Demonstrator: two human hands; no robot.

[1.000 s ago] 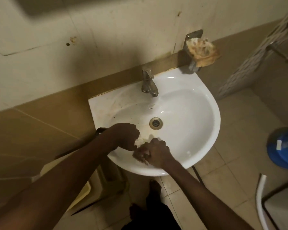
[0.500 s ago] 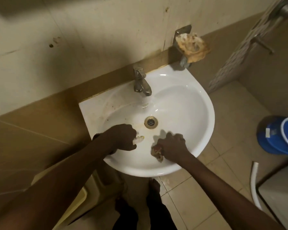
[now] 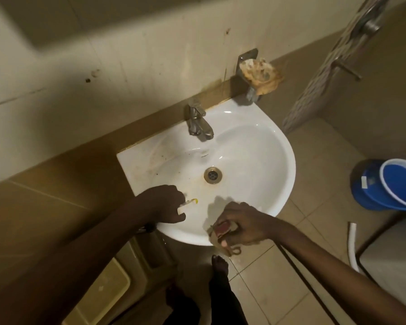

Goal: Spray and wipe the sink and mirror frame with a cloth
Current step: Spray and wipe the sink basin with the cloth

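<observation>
Sink [image 3: 256,160]: white wall-hung basin, brown stains around drain [image 3: 212,175], tap [image 3: 199,124] at rear. Cloth [image 3: 223,231]: bunched, reddish and tan, at the front rim, gripped in the curled fingers of the right hand [image 3: 242,225]. Left hand [image 3: 164,202]: over the near-left bowl, fingers curled, pinching a small pale item with a yellow tip [image 3: 190,202]; identity unclear. Blue bucket [image 3: 389,186]: on floor, right.

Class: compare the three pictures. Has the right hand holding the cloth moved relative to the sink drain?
Yes. The right hand with the cloth has drawn back from beside the drain to the sink's near rim.
</observation>
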